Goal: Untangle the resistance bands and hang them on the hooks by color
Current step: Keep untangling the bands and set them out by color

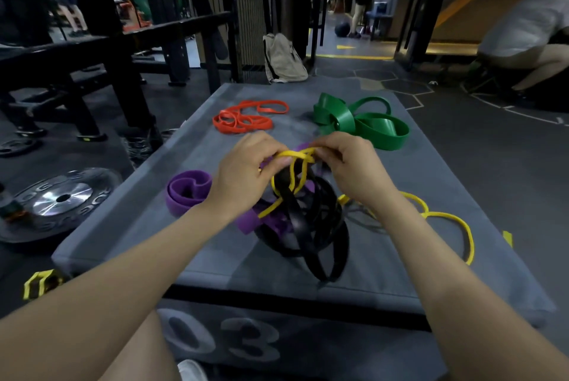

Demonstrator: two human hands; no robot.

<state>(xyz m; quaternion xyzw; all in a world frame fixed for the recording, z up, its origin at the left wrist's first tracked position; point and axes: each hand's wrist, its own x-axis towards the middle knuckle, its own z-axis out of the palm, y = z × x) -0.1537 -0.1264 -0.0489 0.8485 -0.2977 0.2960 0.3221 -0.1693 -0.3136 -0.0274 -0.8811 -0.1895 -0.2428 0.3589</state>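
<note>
Nearest the camera, the grey padded plyo box (215, 257) marked "03" serves as the tabletop, and on it sits the remaining knot: black bands (311, 226) looped through a purple band (187, 193) and a thin yellow band (443, 217) that trails off to the right. Just above that knot both hands work the same yellow strand — the left hand (243, 171) pinches it between thumb and fingers, and the right hand (348, 165) has its fingers curled round it close by, lifting the loop clear of the black bands. Exactly how the yellow threads through the black is hard to read, since the hands and some blur cover the crossing. Further back on the pad lie an orange band (246, 117) pile and a green band (360, 122) pile, each apart from the knot and seemingly already sorted out. No hooks show in this view and nothing is hung, so I judge the job under halfway — three colours to separate, then all the hanging. Beyond, a weight plate (58, 199) rests on the floor and a beige backpack (283, 57) leans by a rack.
</note>
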